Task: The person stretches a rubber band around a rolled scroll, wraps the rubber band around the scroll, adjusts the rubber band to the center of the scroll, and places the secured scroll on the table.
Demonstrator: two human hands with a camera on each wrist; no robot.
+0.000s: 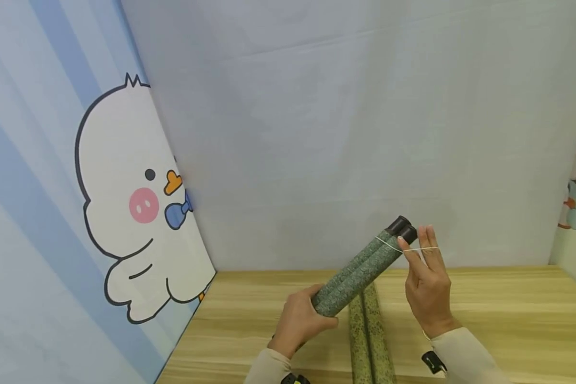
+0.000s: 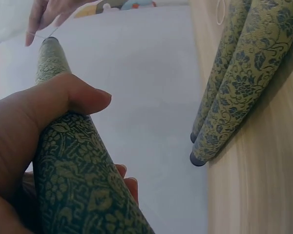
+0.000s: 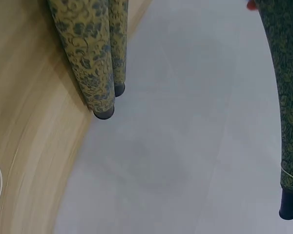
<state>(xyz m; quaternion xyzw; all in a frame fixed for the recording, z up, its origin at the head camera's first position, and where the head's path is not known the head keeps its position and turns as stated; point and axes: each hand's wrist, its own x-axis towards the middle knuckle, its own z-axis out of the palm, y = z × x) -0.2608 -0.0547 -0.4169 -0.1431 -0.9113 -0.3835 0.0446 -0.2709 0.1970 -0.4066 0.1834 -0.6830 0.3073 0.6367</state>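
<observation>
My left hand (image 1: 301, 319) grips the lower part of a green patterned scroll (image 1: 352, 280), rolled as two side-by-side rolls with dark end caps, tilted up to the right above the table. Its thumb lies across the roll in the left wrist view. A thin white elastic band (image 1: 389, 244) goes around the scroll near its capped end. My right hand (image 1: 429, 293) is just right of that end, its straight, spread fingers stretching the band, which crosses over itself between scroll and fingers. In the right wrist view, the scroll (image 3: 289, 92) shows at the right edge; the right hand is out of sight.
A second scroll (image 1: 372, 333), yellow-green with a floral pattern and dark end caps, lies on the wooden table (image 1: 509, 320) beneath the held one. Another white band (image 3: 0, 183) lies on the table. A pale cloth wall (image 1: 365, 133) stands behind, a cartoon-printed curtain (image 1: 38, 240) at left.
</observation>
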